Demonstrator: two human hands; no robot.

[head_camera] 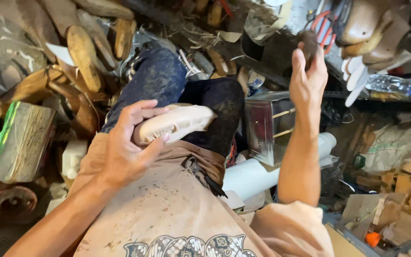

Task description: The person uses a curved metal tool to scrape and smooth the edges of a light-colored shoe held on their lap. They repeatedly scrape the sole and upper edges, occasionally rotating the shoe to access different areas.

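Resting on the lap, a pale shoe [174,123] is clasped at its near end by the left hand [127,147], fingers curled over it. At two o'clock from it, the right hand [308,78] is raised, grasping a small dark tool [308,45]. A metal box [267,126] stands between them; wooden lasts [84,57] are heaped at eleven o'clock, farther off.
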